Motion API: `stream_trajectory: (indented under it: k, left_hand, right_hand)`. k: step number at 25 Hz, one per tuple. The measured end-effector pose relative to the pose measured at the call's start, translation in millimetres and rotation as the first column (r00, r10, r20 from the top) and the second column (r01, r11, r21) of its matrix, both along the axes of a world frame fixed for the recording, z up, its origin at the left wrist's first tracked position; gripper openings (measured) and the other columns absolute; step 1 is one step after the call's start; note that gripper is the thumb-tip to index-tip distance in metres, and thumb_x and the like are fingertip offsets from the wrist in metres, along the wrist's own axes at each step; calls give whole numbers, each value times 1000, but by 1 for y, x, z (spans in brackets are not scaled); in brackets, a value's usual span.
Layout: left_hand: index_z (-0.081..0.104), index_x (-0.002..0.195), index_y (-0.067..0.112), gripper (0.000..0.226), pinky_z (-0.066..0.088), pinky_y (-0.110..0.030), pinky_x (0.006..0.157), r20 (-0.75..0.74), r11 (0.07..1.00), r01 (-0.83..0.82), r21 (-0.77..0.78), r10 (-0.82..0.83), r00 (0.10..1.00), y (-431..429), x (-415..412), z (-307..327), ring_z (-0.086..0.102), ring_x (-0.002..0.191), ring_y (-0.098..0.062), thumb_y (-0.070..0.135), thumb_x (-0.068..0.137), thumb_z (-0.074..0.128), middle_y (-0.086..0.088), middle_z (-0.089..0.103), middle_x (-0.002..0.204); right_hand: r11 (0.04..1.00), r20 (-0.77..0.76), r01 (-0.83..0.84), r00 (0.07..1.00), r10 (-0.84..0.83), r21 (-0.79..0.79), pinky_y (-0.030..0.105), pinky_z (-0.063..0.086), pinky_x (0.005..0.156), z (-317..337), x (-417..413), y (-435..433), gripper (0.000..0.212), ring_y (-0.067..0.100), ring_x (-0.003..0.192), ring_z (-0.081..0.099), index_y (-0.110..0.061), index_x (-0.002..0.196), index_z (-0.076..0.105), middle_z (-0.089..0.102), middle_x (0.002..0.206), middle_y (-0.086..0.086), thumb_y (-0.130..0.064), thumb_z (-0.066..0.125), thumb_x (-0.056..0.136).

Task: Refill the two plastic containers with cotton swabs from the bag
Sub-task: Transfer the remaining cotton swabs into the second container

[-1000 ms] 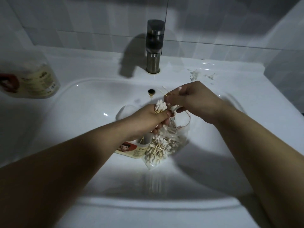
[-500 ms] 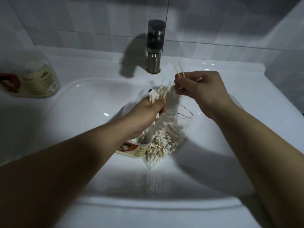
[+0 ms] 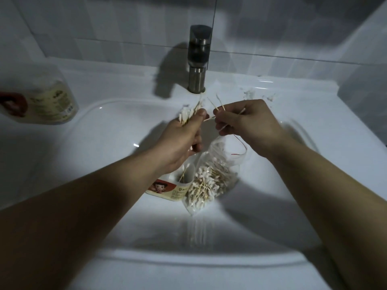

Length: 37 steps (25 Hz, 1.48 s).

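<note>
Left hand grip curls round a white-tipped swab bundle; right hand grip pinches a few wooden swabs. Crinkly clear bag, cylindrical container at 6 o'clock, in glossy sink.

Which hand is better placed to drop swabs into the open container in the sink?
Probably left: the left hand grips a bundle of swabs just above the open container; the right hand pinches only a few, nearer the bag.
</note>
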<state>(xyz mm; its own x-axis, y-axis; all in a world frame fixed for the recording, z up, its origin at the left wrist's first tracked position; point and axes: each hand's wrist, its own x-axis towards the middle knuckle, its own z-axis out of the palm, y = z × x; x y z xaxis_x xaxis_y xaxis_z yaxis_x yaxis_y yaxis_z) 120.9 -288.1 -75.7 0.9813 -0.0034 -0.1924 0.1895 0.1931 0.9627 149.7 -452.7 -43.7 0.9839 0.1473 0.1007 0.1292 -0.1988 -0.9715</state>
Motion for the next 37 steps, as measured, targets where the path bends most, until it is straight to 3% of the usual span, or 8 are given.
stream_trajectory:
  k: [9, 14, 18, 22, 26, 29, 34, 37]
  left_hand:
    - [64, 103, 18, 16, 38, -26, 56, -66, 995, 76, 58, -72, 995, 1, 0, -3, 42, 54, -10, 19, 107, 48, 6, 54, 61]
    - [65, 98, 19, 20, 39, -28, 55, -2, 988, 34, 154, -34, 999, 4, 2, -4, 39, 46, -9, 39, 98, 65, 9, 41, 52]
    - [66, 91, 20, 17, 39, -29, 56, 26, 984, 10, 180, -15, 1000, 4, 2, -9, 45, 51, -11, 34, 99, 63, 4, 51, 58]
    - [68, 105, 21, 23, 50, -31, 65, 3, 984, -71, 162, 72, 997, 3, 5, -5, 64, 75, -14, 36, 106, 50, 1, 71, 84]
    - [67, 111, 15, 28, 62, -38, 76, -2, 1000, 15, 6, -15, 1000, 1, 1, 1, 75, 90, -23, 30, 109, 44, -9, 78, 95]
    - [68, 109, 11, 28, 63, -38, 77, 15, 992, 106, -61, -106, 994, -1, -2, 3, 75, 85, -24, 26, 110, 44, -12, 76, 91]
    - [63, 100, 15, 18, 45, -28, 59, -6, 997, 57, 55, -57, 998, -1, 1, 0, 42, 56, -10, 26, 107, 49, 6, 44, 61]
    - [64, 101, 18, 16, 44, -31, 61, -4, 989, 51, 139, -51, 999, 2, 3, -3, 42, 56, -10, 27, 105, 51, 7, 44, 62]
  right_hand:
    - [997, -14, -35, 999, 34, -68, 37, 63, 73, 0, -2, -1, 8, 23, 70, 71, -2, 95, 77, 75, 80, 18, -3, 71, 90]
    - [906, -28, -142, 989, 143, -399, 45, 62, 79, -6, -7, 3, 53, 20, 69, 75, -16, 142, 56, 77, 77, 4, -15, 73, 91]
    - [836, -19, -227, 968, 251, -500, 45, 62, 80, -7, -12, 9, 36, 15, 68, 75, -22, 129, 67, 77, 76, -1, -20, 70, 92]
    - [947, -96, -167, 985, 146, -273, 57, 59, 83, -6, -11, 10, 24, 34, 81, 75, -13, 91, 70, 77, 93, 11, -26, 54, 103]
    - [945, -83, -110, 993, 88, -308, 26, 48, 60, -2, -9, 9, 33, 23, 69, 61, -11, 106, 75, 72, 90, 14, -34, 51, 103]
    - [918, -153, -189, 978, 143, -350, 29, 45, 65, -2, -14, 13, 37, 9, 64, 57, -17, 86, 74, 68, 69, -3, -38, 49, 104]
    - [836, -106, -126, 991, 82, -535, 32, 55, 68, -5, -9, 10, 31, 17, 85, 68, -25, 97, 76, 75, 93, -2, -36, 48, 100]
    - [667, -65, -93, 996, 67, -739, 27, 55, 73, -1, -5, 1, 27, 14, 83, 68, -24, 102, 78, 76, 96, -3, -18, 53, 94]
